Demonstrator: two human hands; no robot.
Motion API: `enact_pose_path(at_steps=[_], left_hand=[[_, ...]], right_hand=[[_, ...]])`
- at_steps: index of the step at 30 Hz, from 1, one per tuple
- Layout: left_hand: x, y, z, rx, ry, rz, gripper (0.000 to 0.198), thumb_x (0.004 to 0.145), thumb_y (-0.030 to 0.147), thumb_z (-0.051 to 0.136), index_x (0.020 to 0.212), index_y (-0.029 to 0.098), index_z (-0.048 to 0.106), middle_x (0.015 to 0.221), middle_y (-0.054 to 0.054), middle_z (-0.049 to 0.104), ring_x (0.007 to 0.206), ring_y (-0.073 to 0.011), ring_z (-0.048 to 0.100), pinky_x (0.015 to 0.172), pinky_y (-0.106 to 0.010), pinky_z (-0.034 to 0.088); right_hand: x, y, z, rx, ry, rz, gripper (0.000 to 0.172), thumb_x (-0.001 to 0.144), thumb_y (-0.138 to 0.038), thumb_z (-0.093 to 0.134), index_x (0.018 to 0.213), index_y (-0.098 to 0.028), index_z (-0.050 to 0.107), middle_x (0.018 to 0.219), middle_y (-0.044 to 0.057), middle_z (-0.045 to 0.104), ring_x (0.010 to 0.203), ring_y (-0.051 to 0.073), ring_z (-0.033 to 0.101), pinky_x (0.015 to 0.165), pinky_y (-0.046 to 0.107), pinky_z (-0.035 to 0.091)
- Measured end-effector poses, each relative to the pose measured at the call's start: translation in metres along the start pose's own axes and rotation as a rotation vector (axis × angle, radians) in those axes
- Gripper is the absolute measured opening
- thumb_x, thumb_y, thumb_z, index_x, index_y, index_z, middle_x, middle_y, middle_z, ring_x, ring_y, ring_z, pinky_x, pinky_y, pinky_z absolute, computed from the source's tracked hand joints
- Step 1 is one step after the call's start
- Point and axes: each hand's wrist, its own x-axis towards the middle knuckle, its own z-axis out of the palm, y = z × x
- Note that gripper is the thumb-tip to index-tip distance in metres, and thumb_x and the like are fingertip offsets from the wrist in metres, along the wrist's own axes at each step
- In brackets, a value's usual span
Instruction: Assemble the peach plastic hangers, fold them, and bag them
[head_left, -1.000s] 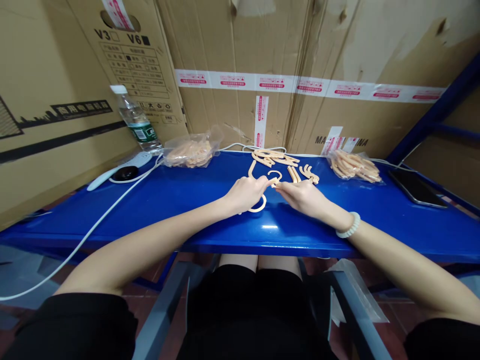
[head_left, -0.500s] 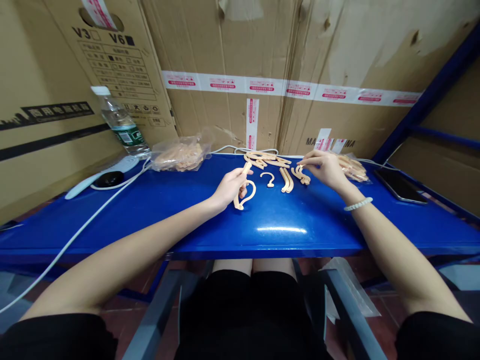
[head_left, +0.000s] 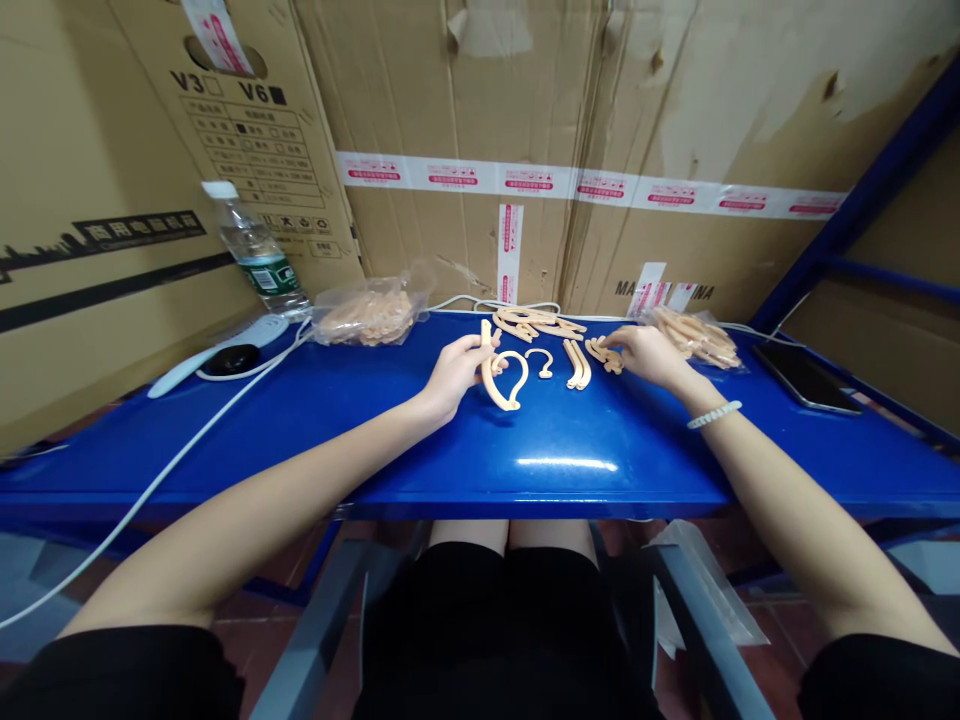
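My left hand (head_left: 456, 372) is closed around a partly assembled beige clothes hanger (head_left: 495, 385), a curved arm with a hook joined at its lower end, tilted above the table. Bent fingers of my right hand (head_left: 646, 352) touch a small heap of hanger hooks (head_left: 600, 352); whatever lies between the fingertips is hidden. Between the hands, a single hanger hook (head_left: 545, 372) lies on the blue table (head_left: 450, 460), with a few curved hanger arms (head_left: 577, 365) side by side to its right. Behind them is a pile of hangers (head_left: 536, 322).
Bags of beige parts stand at the left (head_left: 367, 315) and right (head_left: 697, 338). Further left are a water bottle (head_left: 270, 265), a black mouse-like object (head_left: 232, 360) and a white cable (head_left: 187, 450). A phone (head_left: 806, 378) lies at the right. Cardboard (head_left: 450, 240) walls the back.
My left hand has turned the hanger, so its hook end now points further right. My right hand has lowered onto the heap of hooks. The view has shifted slightly.
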Motion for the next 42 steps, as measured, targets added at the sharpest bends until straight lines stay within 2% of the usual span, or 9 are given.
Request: enact_pose_path(at_steps=[5, 9, 13, 23, 28, 31, 35, 38, 42], left_hand=[[-0.003, 0.000, 0.003, -0.021, -0.026, -0.013, 0.011, 0.090, 0.012, 0.058, 0.099, 0.011, 0.064, 0.080, -0.008, 0.074, 0.076, -0.0179, 0.072, 0.074, -0.031, 0.058], [-0.006, -0.001, 0.006, -0.028, -0.074, -0.012, 0.011, 0.089, 0.013, 0.062, 0.100, 0.012, 0.064, 0.080, -0.007, 0.074, 0.077, -0.0190, 0.073, 0.075, -0.033, 0.058], [-0.008, -0.002, 0.008, -0.022, -0.102, -0.019, 0.011, 0.091, 0.011, 0.058, 0.100, 0.012, 0.063, 0.081, -0.008, 0.074, 0.077, -0.0188, 0.073, 0.075, -0.034, 0.059], [-0.004, -0.010, 0.006, 0.048, -0.091, 0.067, 0.019, 0.093, 0.013, 0.056, 0.112, 0.013, 0.056, 0.093, -0.011, 0.075, 0.075, -0.0172, 0.072, 0.077, -0.039, 0.061], [0.000, -0.011, 0.002, 0.134, 0.060, 0.290, 0.050, 0.091, 0.015, 0.062, 0.136, 0.022, 0.040, 0.133, -0.015, 0.062, 0.096, -0.0194, 0.070, 0.088, -0.042, 0.059], [-0.003, -0.005, -0.003, 0.345, 0.127, 0.591, 0.046, 0.088, 0.014, 0.065, 0.130, 0.023, 0.050, 0.144, -0.012, 0.052, 0.126, -0.0248, 0.056, 0.110, -0.047, 0.045], [-0.012, -0.001, -0.004, 1.034, -0.141, 1.150, 0.019, 0.097, 0.025, 0.058, 0.114, 0.019, 0.063, 0.118, -0.010, 0.070, 0.120, -0.0263, 0.059, 0.112, -0.050, 0.038], [-0.016, -0.004, -0.001, 1.318, -0.312, 1.217, 0.020, 0.102, 0.029, 0.050, 0.104, 0.016, 0.065, 0.102, -0.008, 0.074, 0.102, -0.0230, 0.067, 0.108, -0.047, 0.040], [-0.014, -0.005, -0.002, 1.423, -0.367, 1.214, 0.027, 0.105, 0.033, 0.046, 0.095, 0.015, 0.063, 0.091, -0.006, 0.074, 0.090, -0.0212, 0.068, 0.106, -0.044, 0.041]], right_hand=[[-0.004, -0.070, -0.001, 0.055, 0.142, -0.148, 0.032, 0.095, -0.030, 0.055, 0.124, -0.020, 0.066, 0.123, 0.012, 0.068, 0.115, 0.027, 0.061, 0.099, 0.044, 0.050], [-0.007, -0.115, 0.002, 0.011, 0.114, -0.594, 0.031, 0.095, -0.039, 0.061, 0.118, -0.018, 0.067, 0.120, 0.014, 0.068, 0.117, 0.030, 0.056, 0.100, 0.049, 0.045], [-0.009, -0.118, 0.008, -0.110, 0.061, -0.714, 0.024, 0.101, -0.034, 0.054, 0.108, -0.018, 0.069, 0.108, 0.010, 0.072, 0.116, 0.030, 0.056, 0.098, 0.047, 0.042], [-0.009, -0.119, 0.008, -0.190, 0.052, -0.726, 0.025, 0.103, -0.035, 0.050, 0.101, -0.019, 0.070, 0.101, 0.009, 0.071, 0.108, 0.025, 0.058, 0.101, 0.046, 0.037], [-0.009, -0.114, 0.009, -0.191, 0.127, -0.659, 0.026, 0.103, -0.036, 0.050, 0.098, -0.018, 0.068, 0.091, 0.007, 0.069, 0.093, 0.022, 0.059, 0.097, 0.043, 0.037], [-0.010, -0.113, 0.010, -0.193, 0.149, -0.627, 0.028, 0.103, -0.038, 0.049, 0.095, -0.018, 0.066, 0.087, 0.005, 0.068, 0.082, 0.020, 0.056, 0.091, 0.039, 0.037], [-0.012, -0.116, 0.010, -0.209, 0.199, -0.624, 0.028, 0.103, -0.038, 0.050, 0.092, -0.017, 0.065, 0.087, 0.005, 0.068, 0.077, 0.018, 0.054, 0.083, 0.036, 0.036], [-0.013, -0.120, 0.011, -0.283, 0.215, -0.639, 0.031, 0.104, -0.037, 0.047, 0.087, -0.017, 0.065, 0.081, 0.004, 0.066, 0.073, 0.018, 0.051, 0.085, 0.037, 0.034], [-0.014, -0.122, 0.013, -0.306, 0.203, -0.615, 0.036, 0.106, -0.040, 0.042, 0.087, -0.018, 0.065, 0.082, 0.004, 0.066, 0.074, 0.018, 0.051, 0.092, 0.040, 0.032]])
